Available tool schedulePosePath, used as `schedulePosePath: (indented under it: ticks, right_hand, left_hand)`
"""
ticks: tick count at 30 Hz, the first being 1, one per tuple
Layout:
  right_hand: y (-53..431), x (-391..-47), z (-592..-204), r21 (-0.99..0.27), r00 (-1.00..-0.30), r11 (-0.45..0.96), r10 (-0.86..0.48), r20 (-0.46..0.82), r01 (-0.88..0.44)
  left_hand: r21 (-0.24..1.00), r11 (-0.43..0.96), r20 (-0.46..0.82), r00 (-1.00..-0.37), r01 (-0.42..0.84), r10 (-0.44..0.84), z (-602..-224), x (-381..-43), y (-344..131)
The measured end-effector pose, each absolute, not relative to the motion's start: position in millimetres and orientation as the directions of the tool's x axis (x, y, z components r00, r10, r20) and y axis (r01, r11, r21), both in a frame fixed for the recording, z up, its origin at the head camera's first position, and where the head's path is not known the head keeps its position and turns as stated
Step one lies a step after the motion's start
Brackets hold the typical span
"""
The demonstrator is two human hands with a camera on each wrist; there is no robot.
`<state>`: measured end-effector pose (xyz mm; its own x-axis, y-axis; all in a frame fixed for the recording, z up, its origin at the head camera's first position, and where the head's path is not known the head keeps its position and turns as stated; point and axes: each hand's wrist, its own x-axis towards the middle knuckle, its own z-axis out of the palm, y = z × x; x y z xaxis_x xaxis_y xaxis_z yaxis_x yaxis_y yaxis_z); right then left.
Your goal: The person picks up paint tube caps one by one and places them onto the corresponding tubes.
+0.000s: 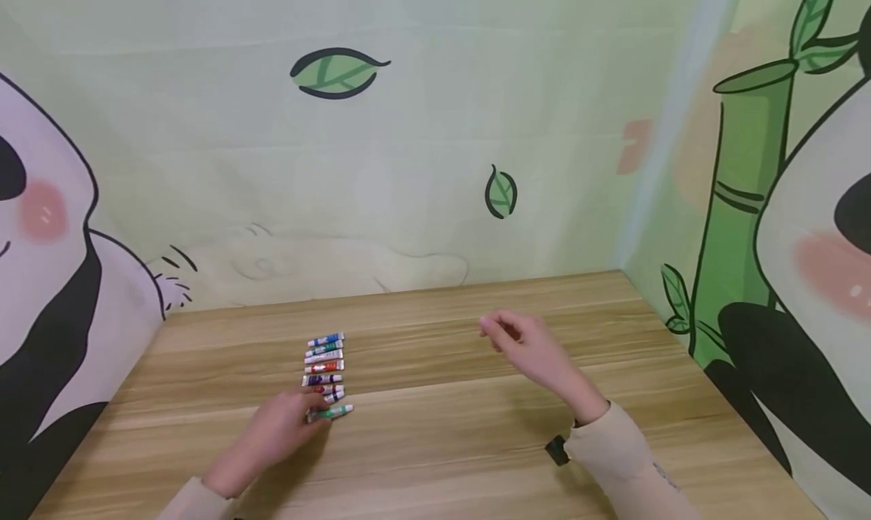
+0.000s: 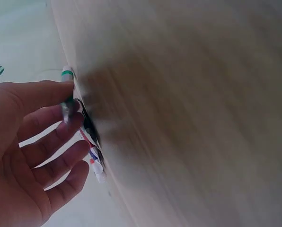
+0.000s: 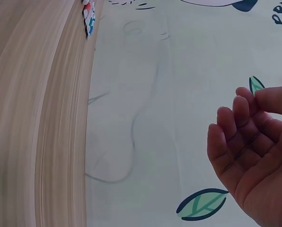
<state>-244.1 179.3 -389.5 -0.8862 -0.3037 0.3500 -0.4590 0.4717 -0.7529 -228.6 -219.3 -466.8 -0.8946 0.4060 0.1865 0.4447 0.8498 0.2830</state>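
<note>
My left hand (image 1: 268, 431) is at the near end of a column of small paint tubes. Between thumb and fingers it pinches a green-banded paint tube (image 1: 337, 412), which slants up to the right in the head view. The left wrist view shows this tube (image 2: 67, 74) above the thumb, the other fingers loosely bent. Beyond lie several more tubes side by side, among them a blue tube (image 1: 327, 340), a red tube (image 1: 324, 366) and a purple one (image 1: 322, 380). Fingers partly cover the nearest ones. My right hand (image 1: 536, 351) hovers over the table's right side, loosely curled around nothing.
The wood-grain table (image 1: 435, 459) meets a pale printed backdrop (image 1: 435, 127) at its back edge. A small black object (image 1: 557, 450) shows beside the right sleeve (image 1: 612, 444). Printed pandas flank the table on both sides.
</note>
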Motion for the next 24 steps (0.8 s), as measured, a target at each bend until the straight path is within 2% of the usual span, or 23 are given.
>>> schedulePosePath:
  ticks: [24]
  right_hand:
    - [196.9, -251.8, -385.4, -0.733, -0.900, 0.522, -0.259, 0.351, -0.436]
  left_hand:
    - [0.296, 0.874, 0.150, -0.922, 0.386, 0.356, -467.6, -239.1, -222.0]
